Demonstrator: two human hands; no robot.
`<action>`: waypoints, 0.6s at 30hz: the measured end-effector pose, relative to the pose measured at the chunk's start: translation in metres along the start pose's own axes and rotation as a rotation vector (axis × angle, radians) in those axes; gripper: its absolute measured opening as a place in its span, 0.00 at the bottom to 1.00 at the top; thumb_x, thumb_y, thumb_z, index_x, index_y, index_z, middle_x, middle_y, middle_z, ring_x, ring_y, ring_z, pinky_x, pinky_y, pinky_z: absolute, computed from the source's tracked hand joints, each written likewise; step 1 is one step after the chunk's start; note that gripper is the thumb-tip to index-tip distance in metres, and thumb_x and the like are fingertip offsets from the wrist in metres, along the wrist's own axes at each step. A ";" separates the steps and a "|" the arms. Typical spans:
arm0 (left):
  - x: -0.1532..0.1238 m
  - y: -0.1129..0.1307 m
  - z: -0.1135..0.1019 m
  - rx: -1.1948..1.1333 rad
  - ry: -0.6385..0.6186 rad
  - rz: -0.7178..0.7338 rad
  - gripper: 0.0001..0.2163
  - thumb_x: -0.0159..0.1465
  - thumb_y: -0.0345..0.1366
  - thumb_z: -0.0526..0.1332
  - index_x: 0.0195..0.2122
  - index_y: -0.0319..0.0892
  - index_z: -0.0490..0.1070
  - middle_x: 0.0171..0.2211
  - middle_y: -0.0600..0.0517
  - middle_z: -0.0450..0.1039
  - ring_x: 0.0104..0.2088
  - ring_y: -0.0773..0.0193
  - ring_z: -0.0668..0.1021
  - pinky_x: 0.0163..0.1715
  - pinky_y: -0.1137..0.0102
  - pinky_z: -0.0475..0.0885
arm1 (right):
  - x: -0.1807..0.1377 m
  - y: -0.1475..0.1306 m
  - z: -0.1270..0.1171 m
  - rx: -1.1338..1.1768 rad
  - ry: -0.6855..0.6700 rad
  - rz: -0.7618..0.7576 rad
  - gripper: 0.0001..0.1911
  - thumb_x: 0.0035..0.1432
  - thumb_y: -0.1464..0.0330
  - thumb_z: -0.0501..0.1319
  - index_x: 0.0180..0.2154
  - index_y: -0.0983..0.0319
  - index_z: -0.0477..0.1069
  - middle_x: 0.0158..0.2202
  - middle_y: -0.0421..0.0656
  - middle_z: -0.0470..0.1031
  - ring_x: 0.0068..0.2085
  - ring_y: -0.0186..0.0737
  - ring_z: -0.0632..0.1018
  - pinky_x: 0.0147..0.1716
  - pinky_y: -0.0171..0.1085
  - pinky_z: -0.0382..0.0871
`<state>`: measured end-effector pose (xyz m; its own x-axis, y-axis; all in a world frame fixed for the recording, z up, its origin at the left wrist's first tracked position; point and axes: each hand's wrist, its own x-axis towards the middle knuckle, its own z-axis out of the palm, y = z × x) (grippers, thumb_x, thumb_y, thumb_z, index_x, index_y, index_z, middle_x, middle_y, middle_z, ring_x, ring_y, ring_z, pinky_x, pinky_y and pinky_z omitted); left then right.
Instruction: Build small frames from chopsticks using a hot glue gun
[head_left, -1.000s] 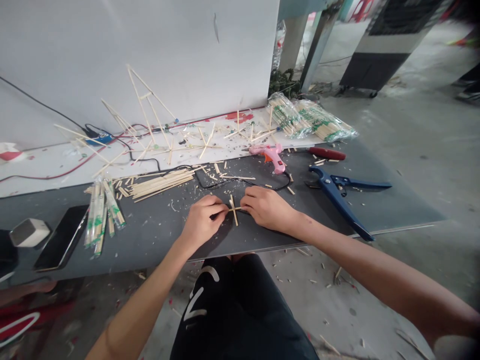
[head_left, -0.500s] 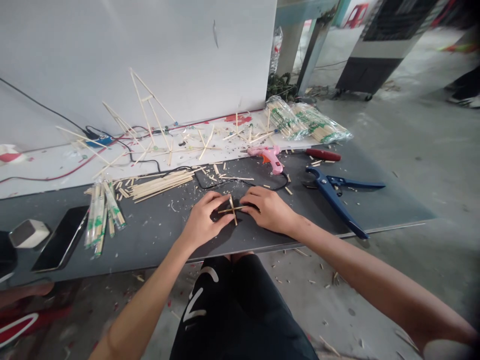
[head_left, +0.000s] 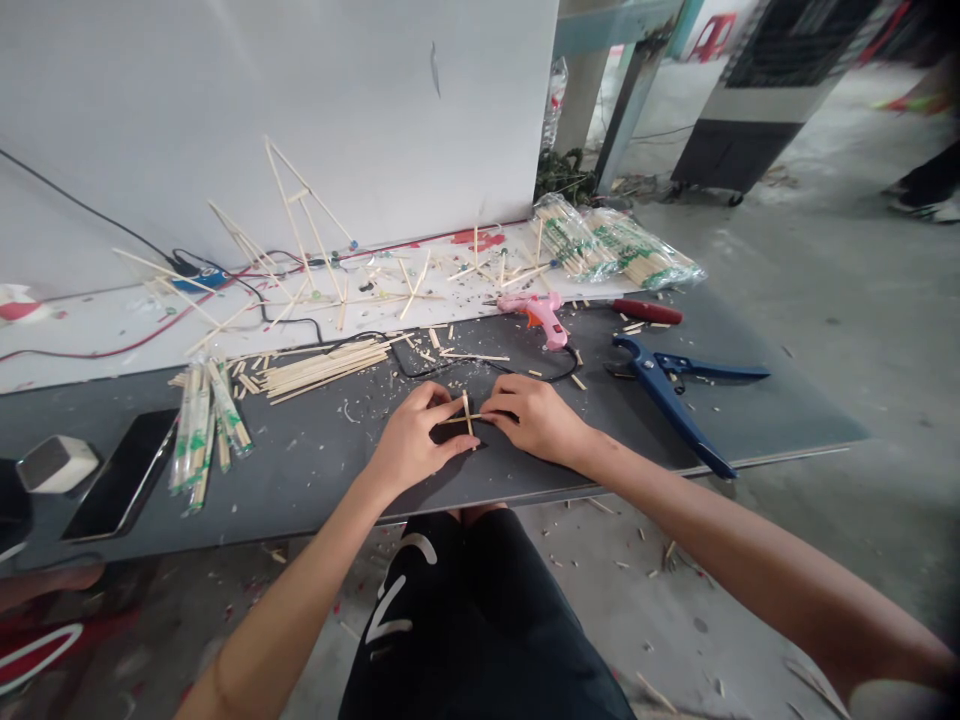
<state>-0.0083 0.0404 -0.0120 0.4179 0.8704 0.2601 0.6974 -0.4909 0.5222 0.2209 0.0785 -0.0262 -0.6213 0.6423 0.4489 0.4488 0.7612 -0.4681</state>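
Near the front edge of the dark board, two short wooden sticks cross each other (head_left: 469, 417). My left hand (head_left: 409, 440) is closed on the stick pointing away from me, its index finger by the far end and its thumb by the near end. With thumb and fingers, my right hand (head_left: 544, 420) pinches the right end of the sideways stick. Beyond my hands lies a pink glue gun (head_left: 541, 312), its black cord looping across the board. A pile of bare wooden sticks (head_left: 330, 370) lies to the left of it.
Blue cutters (head_left: 679, 405) and a red-handled tool (head_left: 649, 312) lie right. On the left are wrapped chopsticks (head_left: 199, 430), a phone (head_left: 124, 480) and a white box (head_left: 56, 465). Behind stand stick frames (head_left: 300, 230) and bagged chopsticks (head_left: 645, 245). Another person's leg shows far right.
My left thumb and fingertips have shifted slightly right, onto the ends of the stick pointing away. The crossed sticks have turned a little. My right hand has hardly moved.
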 end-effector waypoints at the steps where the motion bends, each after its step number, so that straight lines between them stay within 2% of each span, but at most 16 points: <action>1: 0.000 0.000 0.000 0.004 0.000 0.005 0.19 0.63 0.48 0.67 0.51 0.45 0.78 0.44 0.46 0.71 0.43 0.56 0.76 0.45 0.59 0.75 | 0.000 0.000 0.000 0.001 0.003 -0.002 0.09 0.64 0.75 0.60 0.36 0.63 0.80 0.33 0.44 0.73 0.35 0.38 0.74 0.36 0.37 0.67; 4: -0.001 0.000 0.000 0.009 0.011 0.016 0.19 0.63 0.48 0.67 0.51 0.44 0.78 0.44 0.45 0.71 0.44 0.55 0.76 0.45 0.60 0.75 | 0.000 0.000 0.000 0.007 0.002 -0.001 0.10 0.64 0.75 0.60 0.36 0.63 0.81 0.32 0.44 0.73 0.35 0.38 0.74 0.36 0.36 0.67; 7: -0.003 0.000 -0.002 -0.020 0.066 0.019 0.15 0.65 0.42 0.65 0.50 0.43 0.78 0.43 0.45 0.74 0.44 0.56 0.78 0.46 0.61 0.74 | 0.000 -0.001 -0.001 0.007 -0.002 0.010 0.09 0.64 0.74 0.60 0.37 0.63 0.80 0.33 0.45 0.74 0.36 0.39 0.74 0.37 0.37 0.67; 11: -0.005 0.000 -0.004 -0.041 0.147 0.036 0.07 0.67 0.33 0.62 0.42 0.42 0.80 0.39 0.47 0.77 0.40 0.60 0.79 0.42 0.65 0.74 | 0.001 -0.002 -0.001 -0.001 -0.015 0.014 0.09 0.65 0.74 0.60 0.37 0.63 0.80 0.34 0.45 0.74 0.37 0.40 0.74 0.38 0.38 0.68; 14: -0.004 0.000 -0.004 -0.043 0.132 0.040 0.08 0.67 0.29 0.61 0.37 0.43 0.81 0.37 0.48 0.78 0.38 0.61 0.79 0.40 0.66 0.74 | 0.001 -0.001 -0.001 -0.011 -0.023 0.005 0.09 0.65 0.74 0.59 0.36 0.64 0.80 0.34 0.45 0.74 0.37 0.40 0.74 0.38 0.37 0.67; 18: -0.002 0.000 -0.002 -0.032 0.116 0.048 0.09 0.67 0.28 0.60 0.37 0.43 0.81 0.37 0.48 0.77 0.37 0.61 0.79 0.38 0.67 0.74 | 0.001 0.000 0.000 -0.035 -0.025 -0.015 0.10 0.65 0.74 0.59 0.36 0.64 0.80 0.33 0.45 0.73 0.36 0.40 0.74 0.36 0.38 0.66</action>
<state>-0.0105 0.0387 -0.0110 0.3785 0.8455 0.3766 0.6583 -0.5319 0.5326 0.2199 0.0789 -0.0261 -0.6439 0.6285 0.4363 0.4609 0.7738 -0.4345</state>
